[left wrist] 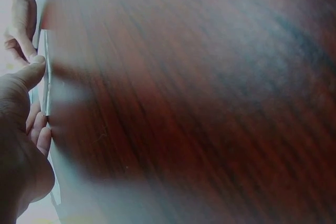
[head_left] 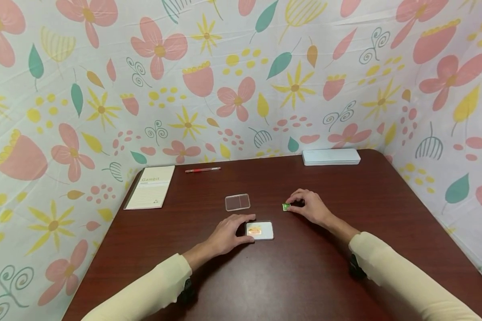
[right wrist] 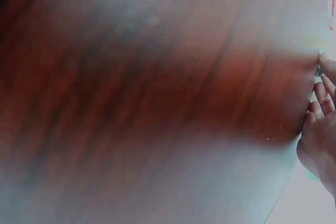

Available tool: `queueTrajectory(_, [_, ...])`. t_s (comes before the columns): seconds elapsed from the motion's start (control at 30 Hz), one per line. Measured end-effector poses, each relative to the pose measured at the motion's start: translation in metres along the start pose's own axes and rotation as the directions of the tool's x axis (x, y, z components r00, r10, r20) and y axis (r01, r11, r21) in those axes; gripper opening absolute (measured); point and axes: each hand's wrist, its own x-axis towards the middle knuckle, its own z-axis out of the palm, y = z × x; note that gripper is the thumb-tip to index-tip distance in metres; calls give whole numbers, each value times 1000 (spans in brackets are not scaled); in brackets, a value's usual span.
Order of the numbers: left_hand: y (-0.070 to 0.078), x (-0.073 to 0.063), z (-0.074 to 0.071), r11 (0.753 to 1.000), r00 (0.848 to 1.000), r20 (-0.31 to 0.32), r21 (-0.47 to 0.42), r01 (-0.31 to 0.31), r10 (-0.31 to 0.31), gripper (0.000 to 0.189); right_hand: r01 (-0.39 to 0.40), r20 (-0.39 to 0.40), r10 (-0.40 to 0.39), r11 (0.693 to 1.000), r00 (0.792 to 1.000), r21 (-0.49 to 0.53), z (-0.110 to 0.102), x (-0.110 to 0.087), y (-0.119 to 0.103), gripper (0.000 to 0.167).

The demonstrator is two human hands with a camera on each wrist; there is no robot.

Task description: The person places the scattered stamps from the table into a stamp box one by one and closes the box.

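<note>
My left hand [head_left: 227, 234] spans the left end of a small white rectangular case [head_left: 267, 230] on the table, thumb at its near edge and fingers at its far edge. A small orange and yellow picture [head_left: 255, 229] shows at the case's left side. In the left wrist view the case [left wrist: 44, 85] appears edge-on between thumb and fingers. To the right and farther back, my right hand [head_left: 311, 207] pinches a small green square piece [head_left: 286, 207] between thumb and fingertips, right at the tabletop. The right wrist view catches only part of that hand [right wrist: 323, 106], at its right edge.
A clear rectangular lid [head_left: 238, 202] lies just behind the white case. Farther back are a Gambit notebook [head_left: 150, 188] at left, a red pen [head_left: 202, 170], and a pale blue box [head_left: 331, 157] at right. Flowered cloth [head_left: 237, 102] hangs behind the dark wooden table [head_left: 297, 272].
</note>
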Motion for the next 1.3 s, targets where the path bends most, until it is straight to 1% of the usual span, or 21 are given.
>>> queueTrajectory(0.27, [0, 0, 0, 1000, 1000, 10, -10, 17, -17, 66, 8, -7, -8, 1000, 1000, 26, -1, 0, -4, 13])
queueTrajectory(0.5, [0, -1, 0, 1000, 1000, 11, -5, 12, -12, 66, -35, 1, 35, 998, 999, 52, 0, -1, -8, 14])
queueTrajectory(0.67, [1, -1, 0, 1000, 1000, 12, -5, 8, -8, 66, -40, 7, 40, 998, 999, 47, -1, 0, -8, 16])
queueTrajectory(0.83, [1, 0, 0, 1000, 1000, 17, -9, 20, -20, 66, -39, 18, 38, 998, 999, 45, -2, -1, -9, 20])
queueTrajectory(1.0, [2, 0, -1, 1000, 1000, 5, -3, 9, -9, 65, -37, 29, 36, 999, 999, 33, -2, -1, -8, 25])
queueTrajectory(1.13, [1, 0, -1, 1000, 1000, -3, -4, -3, 3, 64, -40, 29, 39, 999, 999, 23, -2, 0, -9, 23])
queueTrajectory(1.3, [0, 0, 1, 1000, 1000, -4, 10, -10, 10, 64, -69, 33, 68, 997, 997, 23, -2, 0, -10, 18])
